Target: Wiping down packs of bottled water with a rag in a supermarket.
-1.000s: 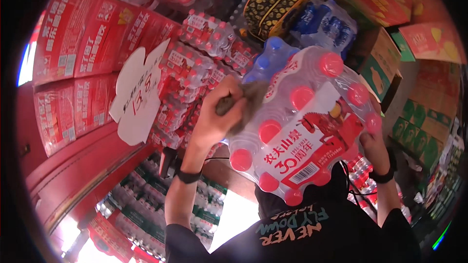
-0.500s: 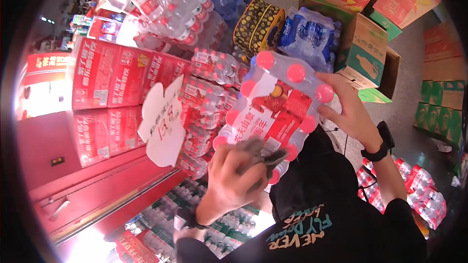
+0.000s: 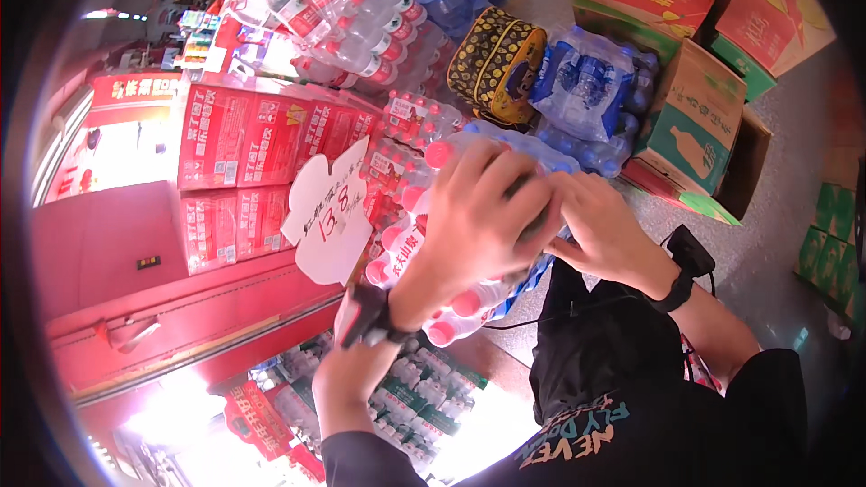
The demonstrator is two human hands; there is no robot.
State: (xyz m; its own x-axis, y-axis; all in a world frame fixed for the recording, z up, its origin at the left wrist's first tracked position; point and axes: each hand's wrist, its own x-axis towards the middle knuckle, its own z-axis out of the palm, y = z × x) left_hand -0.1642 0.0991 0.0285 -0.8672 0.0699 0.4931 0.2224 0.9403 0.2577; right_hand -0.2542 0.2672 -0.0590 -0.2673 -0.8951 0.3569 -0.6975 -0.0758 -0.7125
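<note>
A shrink-wrapped pack of bottles with pink caps lies in front of me, its middle covered by my hands. My left hand is closed over its top, fingers curled. A dark grey bit of cloth shows between those fingers. My right hand grips the pack's right side, thumb and fingers bent around the edge. Blue wrapping shows along the pack's lower right side. Close by on the left stands a white handwritten price sign.
Red cartons are stacked at left, with small bottle packs beside them. Larger water packs rise at the back. A yellow-black patterned bag, a blue bottle pack and an open carton stand at back right.
The pack has tilted and dropped lower, turning its top label away from view. My left hand has slid up and across it with the cloth; my right hand has shifted down its side.
</note>
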